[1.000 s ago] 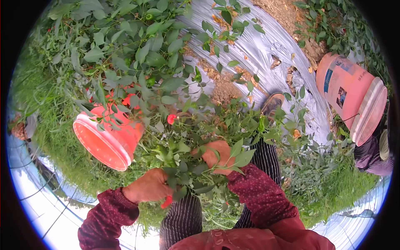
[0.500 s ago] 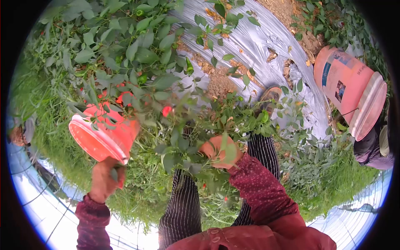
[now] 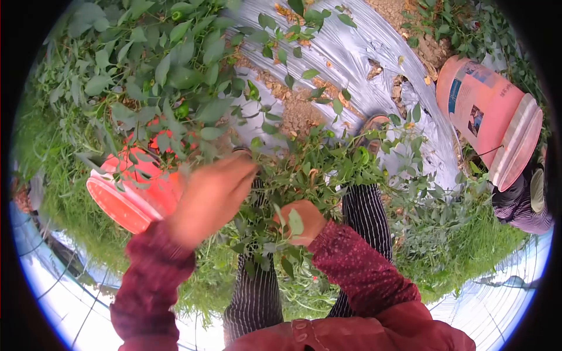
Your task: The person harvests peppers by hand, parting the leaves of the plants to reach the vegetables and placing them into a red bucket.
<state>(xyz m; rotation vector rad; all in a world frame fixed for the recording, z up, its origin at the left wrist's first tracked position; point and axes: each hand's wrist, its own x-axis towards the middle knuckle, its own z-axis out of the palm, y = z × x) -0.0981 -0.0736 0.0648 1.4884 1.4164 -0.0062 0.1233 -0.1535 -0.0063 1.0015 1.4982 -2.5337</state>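
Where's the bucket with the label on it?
In the head view, the labelled bucket is at the upper right, just beyond the right edge of the silvery plastic sheeting.

- Mounted on the wearer's head; looks forward and steeply down.
- Takes in the dark red cloth jacket [image 3: 351, 334] from close above, along the bottom edge.
- Looks down to black, white-striped trousers [image 3: 254, 298] and, farther forward, wrinkled silver plastic sheeting [image 3: 345, 64].
- Covers a round, very wide field with black corners, from the glossy red plastic bucket [image 3: 120, 203] to the labelled pink plastic bucket [image 3: 489, 114].
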